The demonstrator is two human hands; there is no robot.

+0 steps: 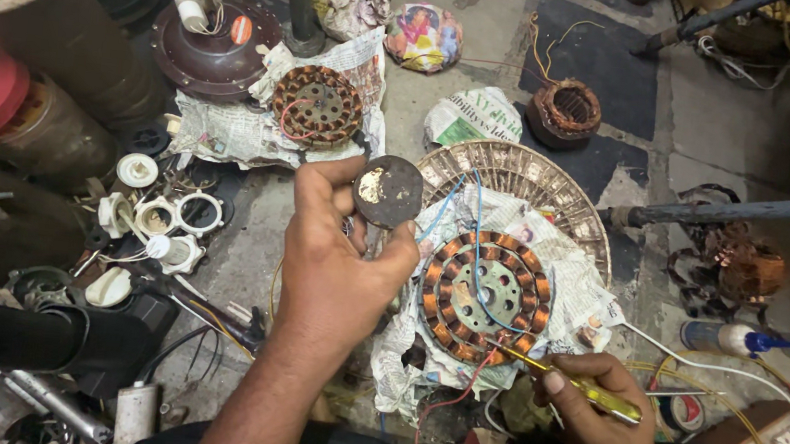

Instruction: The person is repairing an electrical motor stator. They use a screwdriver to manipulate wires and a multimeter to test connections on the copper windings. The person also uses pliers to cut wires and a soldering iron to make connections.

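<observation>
I see a grey concrete floor (489,48), stained & dusty, w/ dark mat patches (594,63) and crumpled newspaper sheets (240,130); light dim, edges in shadow.

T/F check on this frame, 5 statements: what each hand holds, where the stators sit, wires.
1. The left hand holds a dark round disc between thumb and fingers. True.
2. The right hand holds a pair of pliers. False: it holds a yellow-handled screwdriver, tip towards the near stator.
3. The copper-wound stator near the screwdriver lies on crumpled newspaper. True.
4. Blue wires run over that stator. True.
5. The second stator, further back, lies bare on the floor. False: it too rests on newspaper, beside a dark round motor housing.
</observation>
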